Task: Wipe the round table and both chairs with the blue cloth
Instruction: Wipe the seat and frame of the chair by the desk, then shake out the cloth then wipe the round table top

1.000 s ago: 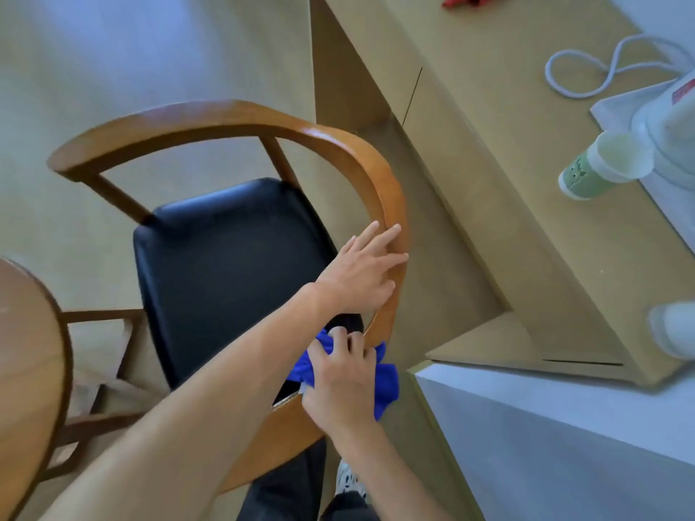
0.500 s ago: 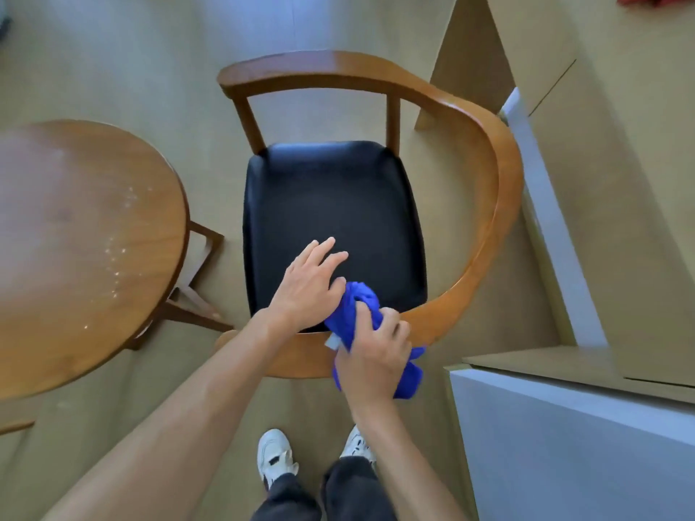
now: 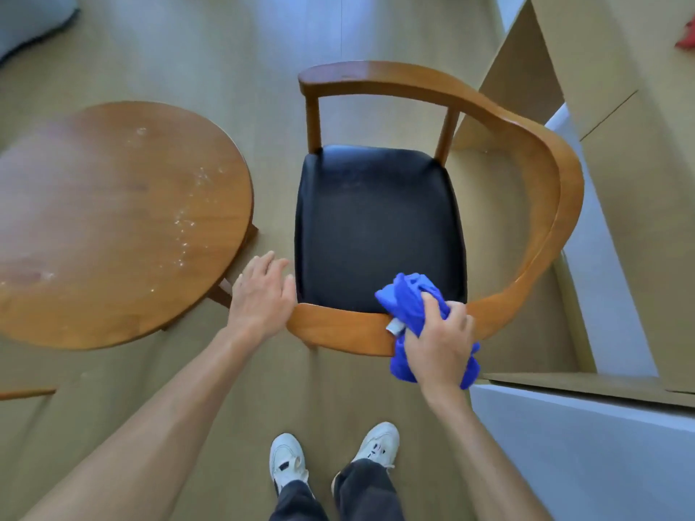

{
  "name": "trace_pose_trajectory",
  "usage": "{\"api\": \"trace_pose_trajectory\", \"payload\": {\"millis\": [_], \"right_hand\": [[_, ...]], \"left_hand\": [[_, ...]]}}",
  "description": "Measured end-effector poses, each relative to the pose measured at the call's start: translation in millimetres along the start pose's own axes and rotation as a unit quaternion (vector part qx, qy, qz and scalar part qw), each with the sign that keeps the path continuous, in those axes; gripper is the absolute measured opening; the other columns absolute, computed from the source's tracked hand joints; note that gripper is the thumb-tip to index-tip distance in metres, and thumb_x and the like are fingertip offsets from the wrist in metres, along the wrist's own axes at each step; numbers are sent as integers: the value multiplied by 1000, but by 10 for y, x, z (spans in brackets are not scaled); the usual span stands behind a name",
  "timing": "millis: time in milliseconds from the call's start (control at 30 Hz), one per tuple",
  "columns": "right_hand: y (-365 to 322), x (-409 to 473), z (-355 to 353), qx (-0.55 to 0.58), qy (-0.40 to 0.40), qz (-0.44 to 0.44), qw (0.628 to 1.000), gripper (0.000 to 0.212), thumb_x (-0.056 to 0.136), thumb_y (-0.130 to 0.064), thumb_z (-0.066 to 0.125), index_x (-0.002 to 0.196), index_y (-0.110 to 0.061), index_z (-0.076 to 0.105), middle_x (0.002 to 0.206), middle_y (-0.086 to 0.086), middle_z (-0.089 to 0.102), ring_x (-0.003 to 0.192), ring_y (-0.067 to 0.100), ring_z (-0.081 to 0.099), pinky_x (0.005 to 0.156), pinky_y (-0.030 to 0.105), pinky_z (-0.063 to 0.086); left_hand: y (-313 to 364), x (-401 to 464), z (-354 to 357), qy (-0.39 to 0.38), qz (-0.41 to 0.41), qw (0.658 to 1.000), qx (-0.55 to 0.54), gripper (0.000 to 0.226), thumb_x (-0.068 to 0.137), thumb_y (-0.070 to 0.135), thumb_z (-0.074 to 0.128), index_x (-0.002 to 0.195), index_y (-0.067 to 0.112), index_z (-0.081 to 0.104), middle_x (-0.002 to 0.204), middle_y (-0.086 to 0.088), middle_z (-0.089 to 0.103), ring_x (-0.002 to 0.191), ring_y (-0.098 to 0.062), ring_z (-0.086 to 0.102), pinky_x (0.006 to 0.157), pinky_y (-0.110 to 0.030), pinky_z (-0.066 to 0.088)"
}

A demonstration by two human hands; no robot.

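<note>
Home or hotel-type room: wood-look floor (image 3: pixel 225 50), round table (image 3: pixel 113 227), armchair (image 3: pixel 526 152), built-in desk unit (image 3: pixel 639 182).

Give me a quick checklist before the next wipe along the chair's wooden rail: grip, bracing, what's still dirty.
1. Cloth in hand: ok. The right hand grips the bunched blue cloth.
2. Cloth on the wood: ok. It lies over the chair rail at the near end, beside the black seat.
3. Chair braced: ok. The left hand rests with straight fingers at the rail's near left end.
4. Rail path free: ok. Nothing lies on the curved rail towards the back.
5. Round table clean: not ok. White specks show on its top.
6. Second chair: cannot tell. Only one chair is in view.
</note>
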State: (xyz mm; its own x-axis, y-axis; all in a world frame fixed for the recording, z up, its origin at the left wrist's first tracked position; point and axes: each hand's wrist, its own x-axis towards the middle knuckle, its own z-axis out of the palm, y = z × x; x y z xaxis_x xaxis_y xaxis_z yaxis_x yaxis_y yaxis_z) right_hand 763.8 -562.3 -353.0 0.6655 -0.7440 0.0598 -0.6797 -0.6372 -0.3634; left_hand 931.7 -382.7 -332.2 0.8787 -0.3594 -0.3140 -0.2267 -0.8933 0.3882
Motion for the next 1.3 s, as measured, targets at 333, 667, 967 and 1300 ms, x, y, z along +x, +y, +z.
{"api": "trace_pose_trajectory", "payload": {"millis": [333, 667, 967, 1300], "right_hand": [[-1758, -659, 436, 47, -144, -131, 980, 47, 63, -16, 76, 108, -19, 65, 102, 10, 57, 83, 29, 55, 61, 37, 48], [-2242, -604, -388, 432, -378, -15, 819, 36, 79, -5, 67, 104, -29, 59, 92, -6, 69, 82, 10, 68, 65, 20, 54], [-2948, -215, -766, 554, -409, -9, 725, 41, 84, -7, 68, 120, -23, 56, 106, 0, 71, 98, 20, 68, 82, 35, 56], [-4173, -233, -181, 606, -492, 73, 621, 47, 87, -37, 59, 128, -15, 54, 120, 11, 67, 111, 31, 63, 84, 38, 53]], "left_hand": [[-517, -558, -359, -30, -63, 996, -57, 44, 101, 25, 31, 144, 18, 34, 157, -2, 21, 145, -17, 14, 117, -35, 16], [-647, -885, -1487, -33, -134, 873, -468, 73, 75, 31, 54, 144, 23, 32, 129, 5, 49, 117, -15, 45, 94, -27, 31], [-809, -891, -2053, -53, -123, 800, -584, 75, 67, 53, 67, 132, 23, 44, 126, -1, 56, 108, -12, 58, 91, -28, 49], [-1908, -346, -2677, -67, -124, 876, -462, 55, 58, 28, 72, 108, 25, 52, 101, -1, 66, 86, -15, 66, 77, -30, 55]]}}
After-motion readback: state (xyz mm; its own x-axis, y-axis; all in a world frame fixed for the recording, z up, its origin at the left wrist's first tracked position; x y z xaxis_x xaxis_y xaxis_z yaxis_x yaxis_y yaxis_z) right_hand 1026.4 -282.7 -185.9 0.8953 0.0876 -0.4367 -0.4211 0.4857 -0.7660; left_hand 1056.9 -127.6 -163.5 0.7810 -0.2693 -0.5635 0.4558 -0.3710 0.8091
